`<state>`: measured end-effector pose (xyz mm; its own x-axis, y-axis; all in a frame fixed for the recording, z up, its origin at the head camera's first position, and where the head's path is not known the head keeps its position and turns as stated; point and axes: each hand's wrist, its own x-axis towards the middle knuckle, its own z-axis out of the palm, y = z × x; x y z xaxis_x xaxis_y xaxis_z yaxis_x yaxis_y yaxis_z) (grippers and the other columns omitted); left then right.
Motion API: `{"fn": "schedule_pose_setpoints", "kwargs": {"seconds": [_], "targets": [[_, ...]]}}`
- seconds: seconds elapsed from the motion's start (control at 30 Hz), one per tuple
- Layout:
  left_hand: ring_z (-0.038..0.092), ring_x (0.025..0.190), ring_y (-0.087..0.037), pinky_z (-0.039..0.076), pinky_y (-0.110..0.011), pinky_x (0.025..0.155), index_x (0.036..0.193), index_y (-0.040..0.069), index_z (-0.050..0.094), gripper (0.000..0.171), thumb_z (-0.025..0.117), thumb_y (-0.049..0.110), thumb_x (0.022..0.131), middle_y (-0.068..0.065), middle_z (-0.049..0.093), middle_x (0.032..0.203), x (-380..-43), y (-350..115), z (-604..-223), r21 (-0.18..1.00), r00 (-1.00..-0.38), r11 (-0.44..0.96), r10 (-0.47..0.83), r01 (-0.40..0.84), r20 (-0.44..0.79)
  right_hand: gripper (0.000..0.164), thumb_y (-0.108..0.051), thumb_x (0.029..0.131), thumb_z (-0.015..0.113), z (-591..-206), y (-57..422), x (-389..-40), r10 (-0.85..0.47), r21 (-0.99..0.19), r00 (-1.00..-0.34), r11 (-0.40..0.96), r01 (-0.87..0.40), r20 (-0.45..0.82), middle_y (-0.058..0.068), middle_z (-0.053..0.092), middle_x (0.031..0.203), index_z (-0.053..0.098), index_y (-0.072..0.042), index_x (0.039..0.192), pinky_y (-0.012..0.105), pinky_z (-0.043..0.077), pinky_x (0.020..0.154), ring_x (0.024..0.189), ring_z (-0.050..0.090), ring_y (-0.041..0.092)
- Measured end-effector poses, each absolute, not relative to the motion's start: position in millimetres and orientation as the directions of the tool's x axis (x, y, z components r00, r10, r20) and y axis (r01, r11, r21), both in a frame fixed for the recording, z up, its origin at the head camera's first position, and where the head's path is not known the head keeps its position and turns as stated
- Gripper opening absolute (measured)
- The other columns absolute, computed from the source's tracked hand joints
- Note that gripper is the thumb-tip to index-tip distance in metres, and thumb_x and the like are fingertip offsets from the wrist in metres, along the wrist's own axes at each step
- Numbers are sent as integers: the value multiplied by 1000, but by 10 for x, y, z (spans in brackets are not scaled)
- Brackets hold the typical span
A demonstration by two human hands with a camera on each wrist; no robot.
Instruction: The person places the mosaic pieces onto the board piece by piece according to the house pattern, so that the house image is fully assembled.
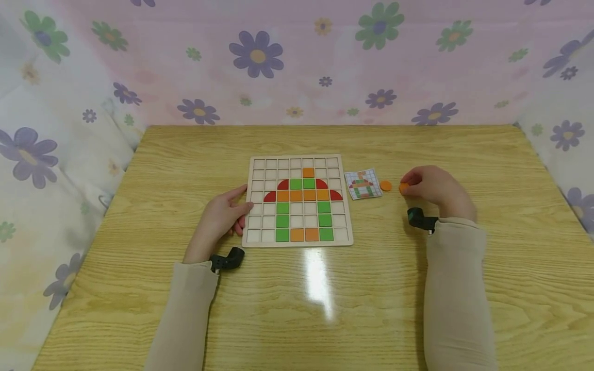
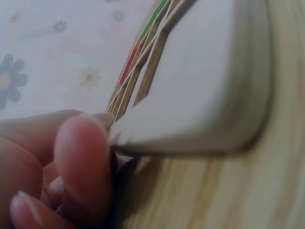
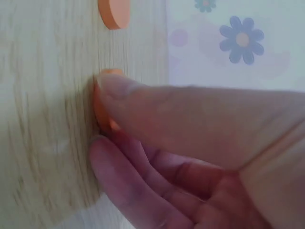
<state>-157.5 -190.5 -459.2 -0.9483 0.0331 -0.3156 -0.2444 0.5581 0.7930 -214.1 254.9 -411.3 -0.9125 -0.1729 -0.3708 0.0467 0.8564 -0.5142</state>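
The wooden grid board (image 1: 297, 243) lies on the table with red, green and orange pieces set in its cells. My left hand (image 1: 221, 216) grips the board's left edge, its thumb on the rim; in the left wrist view the thumb (image 2: 83, 157) is right at the board's side. To the right, my right hand (image 1: 431, 186) pinches an orange disc (image 1: 403, 188) close over the tabletop. Its thumb covers much of that disc in the right wrist view. Another orange disc (image 1: 385, 185) lies loose between the right hand and a pattern card (image 1: 363, 184).
The card, printed with a coloured grid picture, lies beside the board's right edge. A wood-grain table (image 1: 371, 299) carries everything. Flowered cloth (image 1: 297, 62) hangs behind it and at both sides. Black wrist cameras (image 1: 230, 258) stick out at both sleeves.
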Motion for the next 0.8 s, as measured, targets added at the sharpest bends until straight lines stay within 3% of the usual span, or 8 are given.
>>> {"fn": "schedule_pose_setpoints", "kwargs": {"seconds": [0.43,0.8], "targets": [[57,46,-24,43,-31,40,134,37,36,56,59,43,83,-11,58,57,-1575,-1903,-4590,795,-950,558,37,-238,-311,34,-25,86,59,-4138,2451,-2172,-136,-478,-943,878,27,-303,20,54,108,57,0,109,50,36,84,97,48,34],[58,46,-24,43,-31,40,135,35,36,56,58,42,84,-11,58,57,-1568,-1908,-4578,794,-952,565,49,-224,-303,34,-31,86,59,-4141,2424,-2172,-127,-518,-942,854,56,-310,18,52,110,56,-4,106,49,35,84,98,46,32]]}}
